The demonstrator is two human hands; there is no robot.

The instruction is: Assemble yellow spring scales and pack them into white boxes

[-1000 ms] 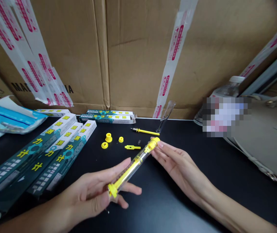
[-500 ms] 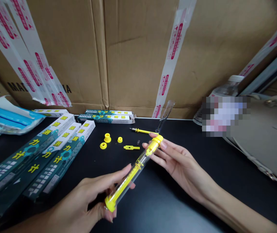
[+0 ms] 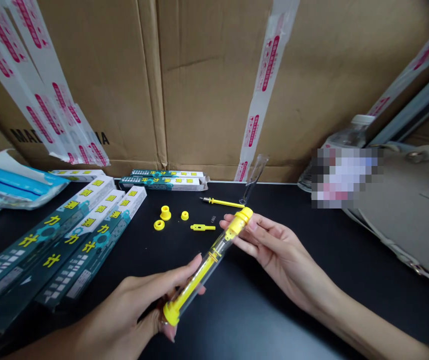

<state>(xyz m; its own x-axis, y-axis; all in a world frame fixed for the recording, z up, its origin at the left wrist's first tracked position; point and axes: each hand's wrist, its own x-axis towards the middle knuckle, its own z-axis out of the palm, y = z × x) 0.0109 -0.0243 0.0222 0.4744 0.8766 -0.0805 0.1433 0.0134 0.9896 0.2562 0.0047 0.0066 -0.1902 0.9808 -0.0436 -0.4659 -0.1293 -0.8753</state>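
I hold a clear plastic tube with yellow inner parts and yellow end caps (image 3: pixel 208 262) slanted above the black table (image 3: pixel 274 320). My left hand (image 3: pixel 142 305) grips its near end, fingers wrapped around it. My right hand (image 3: pixel 274 247) pinches the far yellow cap between thumb and fingers. Loose yellow parts lie beyond: two flanged caps (image 3: pixel 162 218), a small ring (image 3: pixel 184 215), a short peg (image 3: pixel 202 227), a long thin yellow rod with a metal tip (image 3: pixel 224 202) and a tiny spring (image 3: pixel 213 218). An empty clear tube (image 3: pixel 255 177) leans against the cardboard.
Several long dark-green and white boxes with yellow characters (image 3: pixel 67 235) lie at the left, two more (image 3: pixel 163 180) at the back. Taped cardboard cartons (image 3: pixel 206 85) wall off the rear. A blue packet (image 3: pixel 11 187) sits far left, a water bottle (image 3: pixel 349 135) and beige bag (image 3: pixel 417 210) right.
The tube's near end has dropped lower and closer to me in my left hand, while my right fingers have closed more around the far yellow cap.
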